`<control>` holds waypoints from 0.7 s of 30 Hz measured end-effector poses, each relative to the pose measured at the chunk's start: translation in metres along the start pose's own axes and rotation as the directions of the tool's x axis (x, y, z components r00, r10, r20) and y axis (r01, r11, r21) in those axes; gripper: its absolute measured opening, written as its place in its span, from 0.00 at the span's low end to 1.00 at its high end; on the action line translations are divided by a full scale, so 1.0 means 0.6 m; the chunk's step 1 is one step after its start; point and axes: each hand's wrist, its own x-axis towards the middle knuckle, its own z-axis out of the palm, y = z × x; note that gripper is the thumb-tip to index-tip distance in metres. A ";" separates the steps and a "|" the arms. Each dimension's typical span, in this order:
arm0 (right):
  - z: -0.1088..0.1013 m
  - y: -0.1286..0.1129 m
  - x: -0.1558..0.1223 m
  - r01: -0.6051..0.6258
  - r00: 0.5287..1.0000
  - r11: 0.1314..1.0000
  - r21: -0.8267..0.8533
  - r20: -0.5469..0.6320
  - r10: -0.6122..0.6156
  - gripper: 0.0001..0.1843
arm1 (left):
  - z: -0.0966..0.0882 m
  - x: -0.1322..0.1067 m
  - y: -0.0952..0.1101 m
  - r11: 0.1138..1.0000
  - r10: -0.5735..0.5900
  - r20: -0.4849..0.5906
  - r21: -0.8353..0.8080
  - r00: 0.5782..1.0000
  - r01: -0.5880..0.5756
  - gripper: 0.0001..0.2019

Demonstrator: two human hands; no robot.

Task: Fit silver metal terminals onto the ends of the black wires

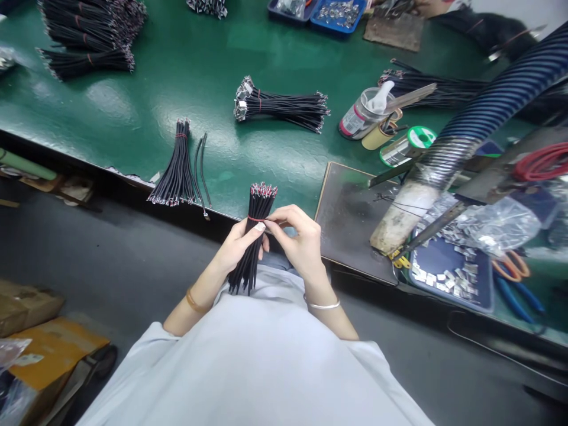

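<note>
A bundle of black cables [261, 204] with red and silver tips stands upright at the table's front edge, bound by a red band [256, 219]. My left hand [242, 242] is wrapped round the bundle just below the band. With thumb and forefinger pinched together, my right hand [298, 234] touches the red band at its right side. Left of my hands lies another tied cable bundle [175, 168], fanned out at its near end, with a few loose cables [202, 168] beside it. Farther back rests a tied bundle with white connectors [279, 106].
More black bundles [91, 35] are piled at the back left. To the right stand a plastic jar [355, 121], a solder spool [406, 148] and a ribbed hose [497, 100] above a brown board [344, 213]. A blue tray [483, 296] holds small metal parts near orange-handled pliers [512, 266].
</note>
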 end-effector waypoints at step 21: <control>-0.007 0.005 -0.022 -0.210 0.974 0.971 0.112 0.111 0.198 0.07 | -0.031 0.030 0.077 0.889 -0.068 -0.439 -0.434 0.896 -0.145 0.29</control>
